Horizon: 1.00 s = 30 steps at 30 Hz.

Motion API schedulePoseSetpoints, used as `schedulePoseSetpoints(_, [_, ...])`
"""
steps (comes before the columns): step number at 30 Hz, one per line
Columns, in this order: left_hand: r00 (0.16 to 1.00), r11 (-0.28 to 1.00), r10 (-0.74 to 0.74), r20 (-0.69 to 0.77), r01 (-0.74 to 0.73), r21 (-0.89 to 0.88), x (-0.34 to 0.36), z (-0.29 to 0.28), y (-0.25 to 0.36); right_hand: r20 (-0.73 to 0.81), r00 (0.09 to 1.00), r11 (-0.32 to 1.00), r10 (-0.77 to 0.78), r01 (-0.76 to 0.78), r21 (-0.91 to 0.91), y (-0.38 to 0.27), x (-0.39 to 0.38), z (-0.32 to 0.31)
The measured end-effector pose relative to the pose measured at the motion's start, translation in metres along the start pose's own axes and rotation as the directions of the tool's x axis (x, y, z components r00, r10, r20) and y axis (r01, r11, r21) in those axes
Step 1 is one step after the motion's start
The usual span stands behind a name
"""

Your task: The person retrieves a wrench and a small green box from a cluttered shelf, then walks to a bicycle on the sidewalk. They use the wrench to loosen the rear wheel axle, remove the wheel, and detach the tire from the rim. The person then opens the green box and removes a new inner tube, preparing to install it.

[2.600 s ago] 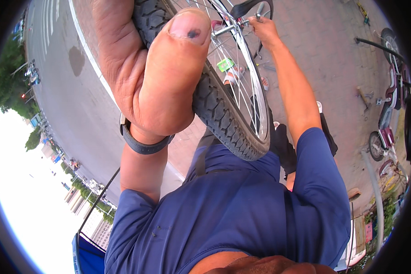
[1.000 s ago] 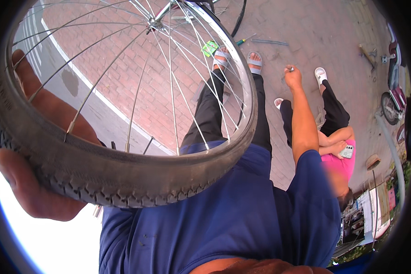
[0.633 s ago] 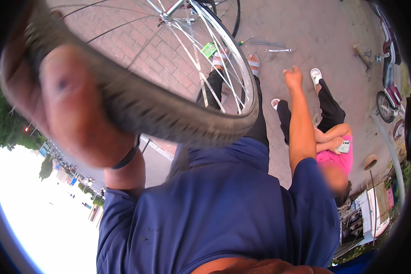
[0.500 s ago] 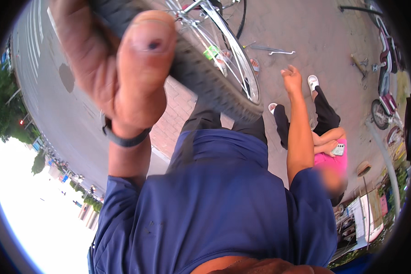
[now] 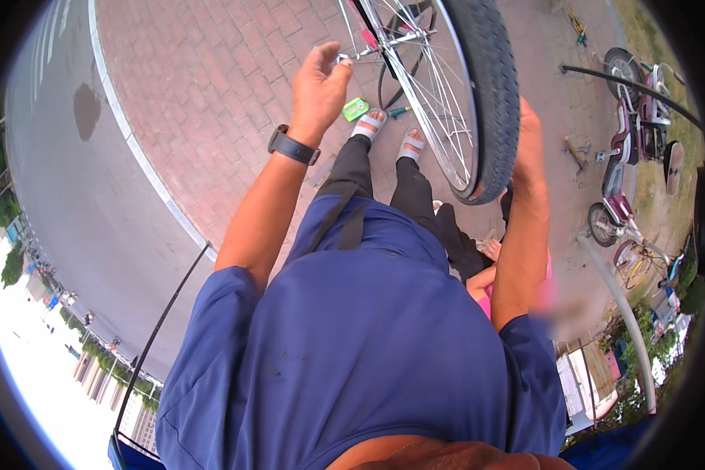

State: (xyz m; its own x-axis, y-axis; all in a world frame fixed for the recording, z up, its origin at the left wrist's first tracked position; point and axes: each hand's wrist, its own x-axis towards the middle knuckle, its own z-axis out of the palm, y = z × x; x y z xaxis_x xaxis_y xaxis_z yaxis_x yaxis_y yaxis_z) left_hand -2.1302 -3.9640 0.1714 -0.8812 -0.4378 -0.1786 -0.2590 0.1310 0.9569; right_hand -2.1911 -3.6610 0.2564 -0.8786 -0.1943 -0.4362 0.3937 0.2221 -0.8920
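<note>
A bicycle wheel (image 5: 496, 102) with a black knobbly tyre and silver spokes stands upright before me, right of centre. My left hand (image 5: 319, 94), a dark watch on its wrist, reaches to the left side of the hub (image 5: 385, 45). Its thumb and fingers close on a small silver metal piece (image 5: 343, 57) at the axle's end; the exact kind is too small to make out. My right hand (image 5: 529, 145) is against the outer right side of the tyre, its fingers mostly hidden behind the rubber.
A green packet (image 5: 356, 109) and a teal-handled tool (image 5: 399, 112) lie by my sandalled feet. Further right are loose tools (image 5: 578, 155) and a maroon electric scooter (image 5: 620, 149). Behind my right arm sits a person in pink (image 5: 484, 301). A kerb (image 5: 145, 149) borders the road at left.
My left hand has left the tyre and moved to the axle end. My right hand, free before, has come to the tyre. In view, the wheel now stands further right and more upright.
</note>
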Motion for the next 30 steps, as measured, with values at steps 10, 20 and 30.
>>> schedulePoseSetpoints(10, [0.959,0.982,-0.148,0.244,0.113,0.153,0.012,-0.006,-0.032,0.059,0.998,0.999,0.018,-0.016,-0.036,-0.017,-0.024,-0.013])
schedulePoseSetpoints(20, [0.927,0.963,-0.229,0.296,0.172,0.207,0.01,-0.004,-0.037,-0.005,0.992,0.991,0.129,-0.129,0.02,-0.002,-0.044,-0.015])
schedulePoseSetpoints(30, [0.952,0.97,-0.218,0.217,0.187,0.152,0.019,0.014,-0.052,0.197,0.979,0.998,0.042,-0.032,-0.053,0.047,0.06,-0.022])
